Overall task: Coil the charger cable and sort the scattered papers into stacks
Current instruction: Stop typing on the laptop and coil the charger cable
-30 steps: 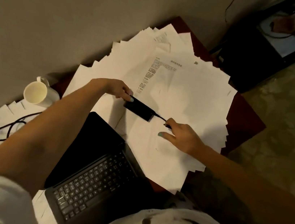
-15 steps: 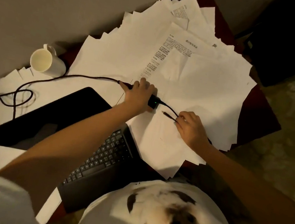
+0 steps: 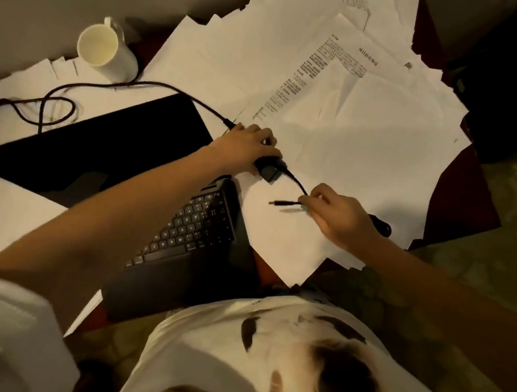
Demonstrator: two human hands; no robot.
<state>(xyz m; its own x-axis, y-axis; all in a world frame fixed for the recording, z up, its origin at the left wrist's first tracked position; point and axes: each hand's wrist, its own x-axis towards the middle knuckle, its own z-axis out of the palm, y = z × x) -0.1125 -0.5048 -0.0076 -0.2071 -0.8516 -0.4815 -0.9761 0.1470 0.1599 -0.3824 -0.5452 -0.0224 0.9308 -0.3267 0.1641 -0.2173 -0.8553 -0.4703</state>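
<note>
The dark red tabletop [image 3: 465, 191] is largely covered; a bare strip is seen to the right of the fingers [image 3: 316, 198] of the right hand [image 3: 342, 219]. The scattered papers [image 3: 375, 135] are spread in an overlapping fan beneath both hands and far beyond the fingers. A few sheets are printed and most are blank. More sheets are seen well to the left of the left hand [image 3: 244, 147], partly under the laptop.

The open black laptop [image 3: 91, 149] is set just left of the left fingers [image 3: 266, 140] and nearer to the person, and its keyboard is crossed by the left forearm. The thick part of the charger cable [image 3: 106, 86] is led away leftward from the left fingers, past the foot of the mug, and is left in loose loops on the papers well to the left. The white mug [image 3: 103, 47] is stood upright well to the left of and beyond those fingers.

The charger brick [image 3: 270, 171] is grasped by the left fingers, which are curled over its top, and it is held down on the papers at the laptop's corner. From the brick a thin lead [image 3: 297, 183] is run across to the right fingers, by which it is pinched. The plug [image 3: 282, 203] is left projecting leftward from that pinch, and a shadow is cast on the sheet just beneath it.
</note>
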